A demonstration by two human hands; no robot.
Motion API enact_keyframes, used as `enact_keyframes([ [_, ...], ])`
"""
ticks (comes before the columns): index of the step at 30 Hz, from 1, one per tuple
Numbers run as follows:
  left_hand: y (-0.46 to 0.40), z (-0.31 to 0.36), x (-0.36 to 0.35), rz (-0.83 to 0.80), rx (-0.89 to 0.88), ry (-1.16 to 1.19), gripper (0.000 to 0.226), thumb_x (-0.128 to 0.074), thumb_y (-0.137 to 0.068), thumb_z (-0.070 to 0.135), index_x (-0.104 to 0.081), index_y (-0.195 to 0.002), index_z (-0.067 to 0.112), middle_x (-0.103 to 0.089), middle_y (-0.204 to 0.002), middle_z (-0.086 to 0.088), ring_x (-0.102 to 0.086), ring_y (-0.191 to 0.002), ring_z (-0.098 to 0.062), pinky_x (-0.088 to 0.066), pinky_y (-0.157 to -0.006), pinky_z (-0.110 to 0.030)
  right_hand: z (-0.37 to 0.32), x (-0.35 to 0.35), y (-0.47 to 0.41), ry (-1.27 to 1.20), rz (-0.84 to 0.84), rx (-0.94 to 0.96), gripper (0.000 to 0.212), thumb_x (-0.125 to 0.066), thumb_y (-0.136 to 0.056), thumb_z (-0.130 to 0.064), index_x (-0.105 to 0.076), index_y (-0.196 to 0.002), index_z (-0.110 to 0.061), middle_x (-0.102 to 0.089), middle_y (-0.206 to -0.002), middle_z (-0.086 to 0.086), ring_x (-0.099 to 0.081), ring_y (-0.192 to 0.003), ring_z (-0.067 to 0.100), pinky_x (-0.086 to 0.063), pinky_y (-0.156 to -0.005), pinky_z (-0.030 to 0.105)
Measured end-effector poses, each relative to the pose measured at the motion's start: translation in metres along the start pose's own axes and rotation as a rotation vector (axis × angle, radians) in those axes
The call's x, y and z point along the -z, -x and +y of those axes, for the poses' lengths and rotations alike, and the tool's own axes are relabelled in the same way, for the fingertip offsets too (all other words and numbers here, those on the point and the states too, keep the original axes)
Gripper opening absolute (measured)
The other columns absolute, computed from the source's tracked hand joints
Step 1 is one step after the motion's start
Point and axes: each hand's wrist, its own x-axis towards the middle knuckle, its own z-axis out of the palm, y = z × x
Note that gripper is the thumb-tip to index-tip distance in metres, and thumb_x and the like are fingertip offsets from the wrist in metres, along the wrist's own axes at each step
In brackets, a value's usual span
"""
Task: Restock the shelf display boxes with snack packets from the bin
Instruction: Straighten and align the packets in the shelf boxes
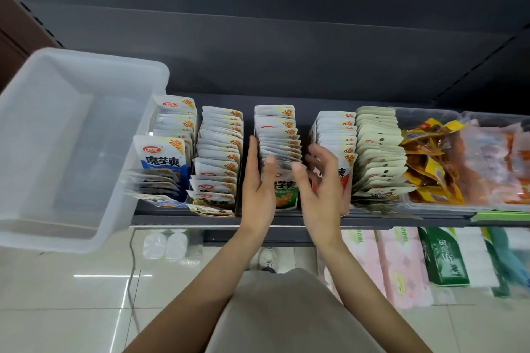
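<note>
Both hands flanked the middle row of packets (276,135) on the shelf (286,221): left hand (259,180) flat against its side, right hand (321,180) open, fingers loose. The bin (43,223) stood far left.

Bin (57,135): translucent, frosted-looking plastic, smooth. Snack packets (276,135): glossy printed film. Shelf (286,219): dark, matt, probably painted metal. Floor (71,295): polished glossy tiles, light reflected. Tissue packs (401,261) below are wrapped in thin shiny plastic.
</note>
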Motion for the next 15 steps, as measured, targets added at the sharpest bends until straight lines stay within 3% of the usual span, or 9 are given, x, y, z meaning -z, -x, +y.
enact_keyframes([
  [2, 0.000, -0.001, 0.002, 0.001, 0.028, -0.009, 0.060, -0.038, -0.093, 0.045, -0.020, -0.149, 0.031, -0.028, -0.145, 0.027, -0.027, -0.128, 0.018, -0.026, -0.106, -0.009, -0.001, 0.009, 0.000, 0.097, 0.007, 0.046, 0.042, -0.068, -0.085, -0.026, -0.048, -0.119, -0.013, -0.054, -0.115, -0.011, -0.058, -0.106, 0.007, -0.049, -0.085, 0.016],
  [7, 0.004, 0.001, -0.001, -0.030, 0.048, 0.054, 0.049, -0.035, -0.101, 0.028, -0.019, -0.148, 0.030, -0.028, -0.130, 0.040, -0.028, -0.108, 0.036, -0.026, -0.086, 0.007, -0.005, 0.021, 0.006, 0.279, -0.015, 0.120, 0.035, -0.058, -0.087, -0.037, -0.054, -0.110, -0.011, -0.058, -0.103, -0.007, -0.060, -0.089, 0.002, -0.042, -0.071, 0.003],
  [9, 0.009, -0.001, -0.001, -0.013, 0.050, 0.063, 0.048, -0.037, -0.101, 0.028, -0.021, -0.146, 0.033, -0.028, -0.134, 0.036, -0.028, -0.111, 0.034, -0.026, -0.090, 0.006, -0.003, 0.023, 0.011, 0.284, -0.007, 0.098, 0.037, -0.054, -0.090, -0.040, -0.056, -0.114, -0.011, -0.058, -0.109, -0.004, -0.060, -0.093, 0.004, -0.045, -0.073, 0.005],
  [11, 0.013, -0.004, 0.000, 0.016, 0.044, 0.055, 0.048, -0.038, -0.100, 0.029, -0.023, -0.146, 0.033, -0.028, -0.134, 0.035, -0.027, -0.116, 0.030, -0.026, -0.095, 0.003, -0.002, 0.025, 0.016, 0.181, -0.033, 0.007, 0.040, -0.048, -0.093, -0.046, -0.058, -0.119, -0.016, -0.060, -0.113, -0.009, -0.062, -0.099, 0.002, -0.050, -0.083, 0.016],
  [13, 0.016, -0.004, 0.000, 0.032, 0.068, 0.053, 0.049, -0.039, -0.100, 0.032, -0.024, -0.146, 0.033, -0.030, -0.137, 0.032, -0.028, -0.123, 0.021, -0.027, -0.099, 0.000, -0.003, 0.026, 0.021, 0.129, -0.114, -0.060, 0.037, -0.045, -0.098, -0.036, -0.056, -0.127, -0.017, -0.057, -0.115, -0.020, -0.050, -0.108, -0.017, -0.039, -0.096, 0.009],
  [15, 0.018, -0.003, -0.001, 0.042, 0.105, 0.081, 0.049, -0.040, -0.099, 0.035, -0.025, -0.146, 0.035, -0.035, -0.132, 0.034, -0.036, -0.117, 0.021, -0.029, -0.093, 0.003, -0.002, 0.022, 0.025, 0.165, -0.193, -0.060, 0.034, -0.041, -0.101, -0.019, -0.049, -0.133, -0.012, -0.047, -0.112, -0.029, -0.033, -0.103, -0.037, -0.021, -0.088, -0.008],
])
